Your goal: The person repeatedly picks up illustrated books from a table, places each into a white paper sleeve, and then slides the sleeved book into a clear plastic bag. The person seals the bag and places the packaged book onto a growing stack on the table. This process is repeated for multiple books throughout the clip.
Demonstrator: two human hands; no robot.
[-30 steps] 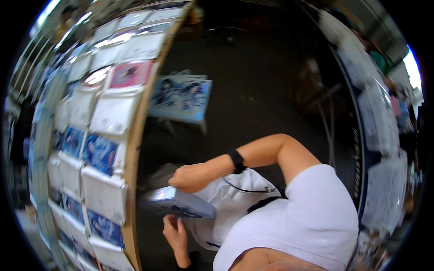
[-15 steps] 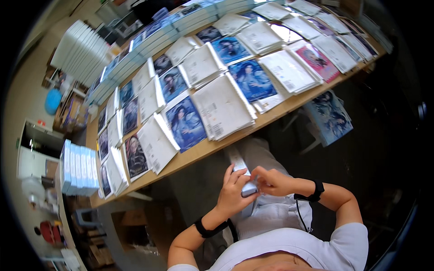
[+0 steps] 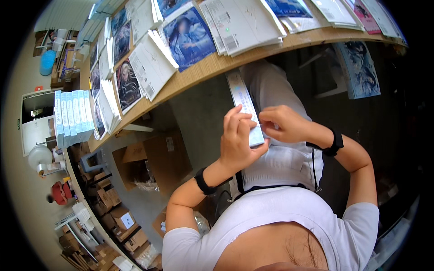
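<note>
A long pale blue box or thick book [image 3: 244, 97] stands at my lap, its narrow printed side up and its far end near the table edge. My left hand [image 3: 237, 137] is wrapped round its near end, fingers across the top and thumb at the close edge. On the other side, my right hand [image 3: 285, 124] is closed, fingertips pinched together against the box's right edge. Whatever lies between those fingertips is too small to make out.
A wooden table [image 3: 205, 63] ahead bears piles of white envelopes [image 3: 151, 67] and illustrated prints [image 3: 189, 38]. Pale blue boxes or books [image 3: 72, 115] stand in a row at left. An open carton [image 3: 167, 156] sits below the table; an illustrated box [image 3: 359, 70] is at right.
My view has tilted down, so the table sits higher in the picture. More of the pale blue box's top shows. Both hands stay at its near end.
</note>
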